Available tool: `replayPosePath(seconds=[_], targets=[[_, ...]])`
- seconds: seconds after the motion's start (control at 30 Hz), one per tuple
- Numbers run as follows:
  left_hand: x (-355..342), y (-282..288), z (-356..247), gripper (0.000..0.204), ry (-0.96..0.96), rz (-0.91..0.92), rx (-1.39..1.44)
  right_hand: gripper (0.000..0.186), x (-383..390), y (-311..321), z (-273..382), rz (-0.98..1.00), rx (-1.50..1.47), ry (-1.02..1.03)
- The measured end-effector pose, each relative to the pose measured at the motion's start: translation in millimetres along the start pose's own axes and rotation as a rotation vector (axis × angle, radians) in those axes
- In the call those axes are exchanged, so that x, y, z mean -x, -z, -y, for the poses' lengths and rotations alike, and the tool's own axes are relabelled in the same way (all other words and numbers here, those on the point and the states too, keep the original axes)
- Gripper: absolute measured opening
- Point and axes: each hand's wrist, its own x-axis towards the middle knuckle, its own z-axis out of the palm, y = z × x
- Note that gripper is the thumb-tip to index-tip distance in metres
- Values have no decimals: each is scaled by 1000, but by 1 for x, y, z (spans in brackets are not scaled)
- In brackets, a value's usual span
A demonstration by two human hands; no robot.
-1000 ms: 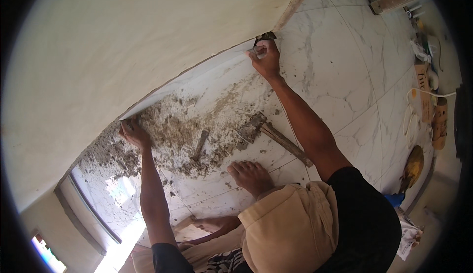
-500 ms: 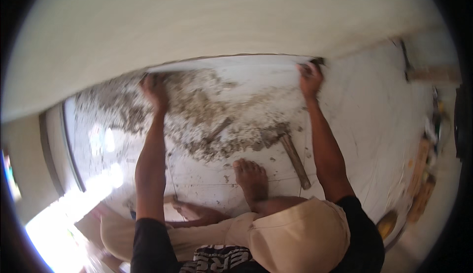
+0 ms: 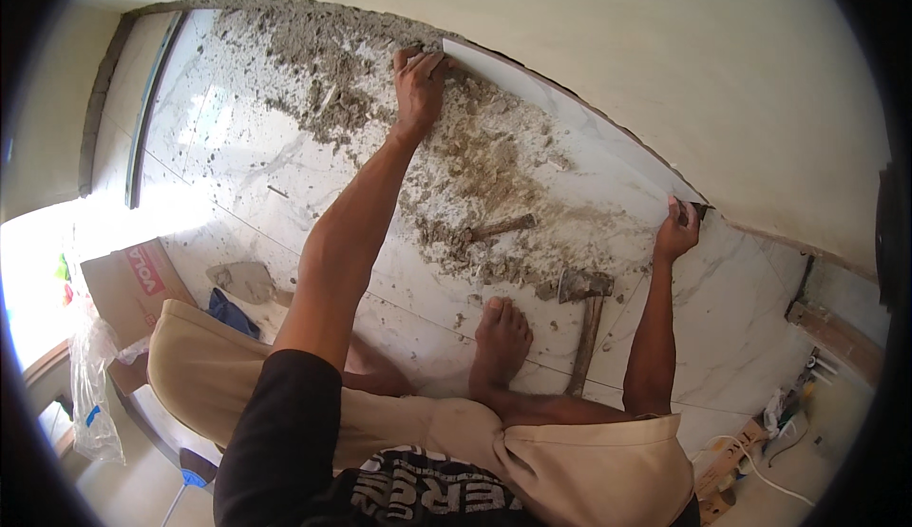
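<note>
A long white tile strip (image 3: 568, 109) stands on edge along the foot of the wall (image 3: 684, 61). My left hand (image 3: 418, 95) is at its left end, fingers bent over the mortar-covered edge and thumb side against the tile. At the strip's right end, my right hand (image 3: 677, 232) pinches the corner between thumb and fingers. Crumbled grey mortar (image 3: 351, 71) spreads along the wall and below the strip. Among the rubble lies a short, dirty stick-like piece (image 3: 503, 227). A hammer (image 3: 586, 332) with a wooden handle rests on the floor beside my bare foot (image 3: 503, 337).
A trowel (image 3: 242, 282) lies by a dark blue cloth (image 3: 233, 315) at left. Behind them are a cardboard box (image 3: 133, 289) and clear plastic bag (image 3: 95, 394). A long thin bar (image 3: 152, 114) lies near the left wall. Odds and ends and a white cable (image 3: 774, 491) sit at lower right.
The view has swung, so the wall and strip now slant down to the right. Both hands remain at the strip's ends. The trowel, box and plastic bag show more clearly.
</note>
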Motion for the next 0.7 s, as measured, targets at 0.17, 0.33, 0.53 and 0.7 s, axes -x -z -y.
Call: replayPosePath(seconds=[0.17,0.33,0.53,0.7], targets=[[-1,0,-3,9,-2,-34,-22,29,-1,-1,-13,-15,80,15],[-2,-6,-4,9,-23,-73,-37,30,0,-1,-11,-35,41,-38],[-2,-7,6,9,-43,-29,-56,25,0,-4,-10,-49,42,42],[-1,-5,16,15,-47,-13,-91,21,2,-10,-8,-61,18,89]])
